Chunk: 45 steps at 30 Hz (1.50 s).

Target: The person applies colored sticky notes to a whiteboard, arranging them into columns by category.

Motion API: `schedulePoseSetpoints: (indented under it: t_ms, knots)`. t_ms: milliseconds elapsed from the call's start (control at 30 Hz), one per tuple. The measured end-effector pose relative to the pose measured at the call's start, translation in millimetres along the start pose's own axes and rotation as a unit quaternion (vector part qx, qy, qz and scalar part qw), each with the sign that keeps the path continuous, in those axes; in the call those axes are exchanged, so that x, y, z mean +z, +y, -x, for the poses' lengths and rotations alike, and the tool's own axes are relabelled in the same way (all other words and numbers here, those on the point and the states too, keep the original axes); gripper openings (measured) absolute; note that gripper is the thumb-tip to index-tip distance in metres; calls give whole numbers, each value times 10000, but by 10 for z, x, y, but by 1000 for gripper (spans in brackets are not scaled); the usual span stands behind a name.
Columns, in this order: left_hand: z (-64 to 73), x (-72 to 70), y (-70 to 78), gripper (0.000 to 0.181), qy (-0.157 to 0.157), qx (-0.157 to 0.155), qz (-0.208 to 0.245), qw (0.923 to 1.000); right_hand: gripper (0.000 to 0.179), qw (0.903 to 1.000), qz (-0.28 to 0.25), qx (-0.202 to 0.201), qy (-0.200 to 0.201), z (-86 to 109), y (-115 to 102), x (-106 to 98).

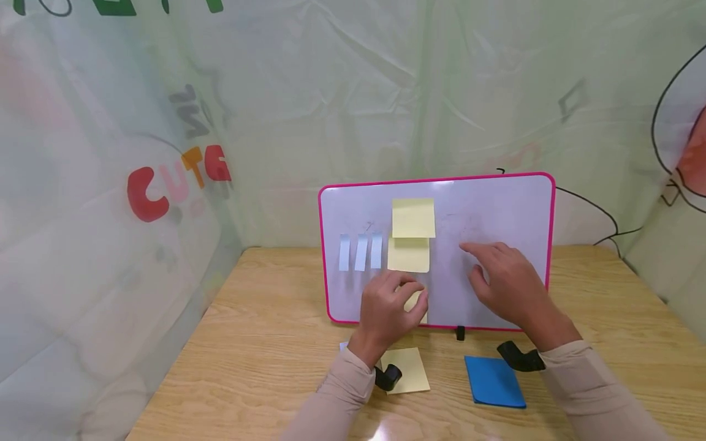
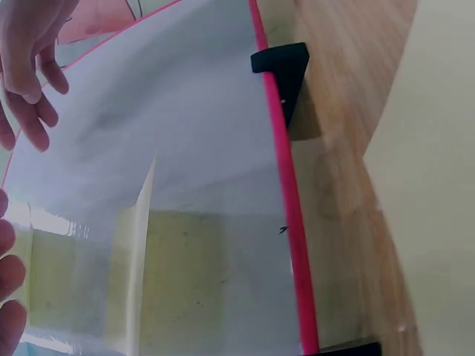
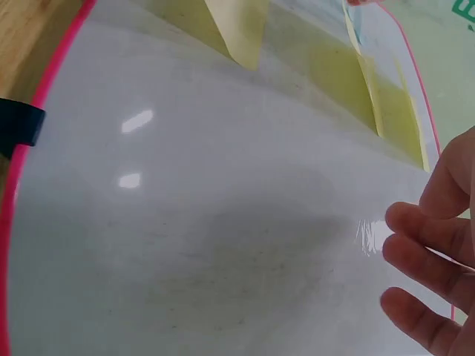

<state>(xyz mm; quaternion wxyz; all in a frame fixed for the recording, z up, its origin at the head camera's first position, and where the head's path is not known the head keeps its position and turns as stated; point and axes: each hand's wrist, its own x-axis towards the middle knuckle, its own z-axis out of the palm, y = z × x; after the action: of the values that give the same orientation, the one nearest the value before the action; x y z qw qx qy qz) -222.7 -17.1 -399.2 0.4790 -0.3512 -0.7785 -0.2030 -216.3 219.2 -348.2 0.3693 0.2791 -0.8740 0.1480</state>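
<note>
Brushing the lowest yellow note [image 3: 246, 33] on the whiteboard [image 1: 469, 202] could peel its lifted edge, since your left hand [image 1: 388, 306] has fingers curled close by, any pinch impossible to tell, and your right hand's [image 1: 507, 285] loosely spread fingers hold nothing.

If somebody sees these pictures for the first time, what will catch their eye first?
Probably the pink-edged whiteboard standing on the wooden table, with yellow notes near its middle and three pale blue strips to their left. Next come the two hands: the left hand before the lowest note, the right hand before the board's right half. The bright blue pad also stands out, lying in front of the board, toward the right.
</note>
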Motion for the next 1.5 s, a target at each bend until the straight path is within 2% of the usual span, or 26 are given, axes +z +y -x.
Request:
schedulePoseSetpoints:
  t_ms: [233, 500, 767, 867, 1000, 1200, 1400, 1500]
  knots:
    - [105, -20, 103, 11, -360, 43, 189, 9992, 54, 9999, -101, -25, -138, 154, -12, -14]
    - [222, 3, 224, 12, -790, 165, 254, 9964, 50, 9989, -291, 176, -310, 331, -20, -29]
    - [322, 19, 307, 14, -1468, -72, 587, 9874, 43, 9957, -389, 513, -665, 491, -26, -11]
    - [338, 31, 338, 17, -1820, -119, 689, 9808, 42, 9942, -410, 614, -786, 550, -20, -16]
    - [357, 37, 382, 21, -2375, -215, 851, 9674, 39, 9909, -499, 791, -972, 641, -15, -37]
    - [389, 35, 451, 23, -2954, -272, 850, 9512, 33, 9798, -692, 1206, -1436, 760, -7, -48]
    - [416, 58, 527, 25, -3676, -397, 970, 9240, 33, 9727, -834, 1398, -1652, 845, 2, -36]
    - [421, 70, 559, 24, -3864, -386, 966, 9164, 33, 9689, -911, 1504, -1743, 871, 6, -36]
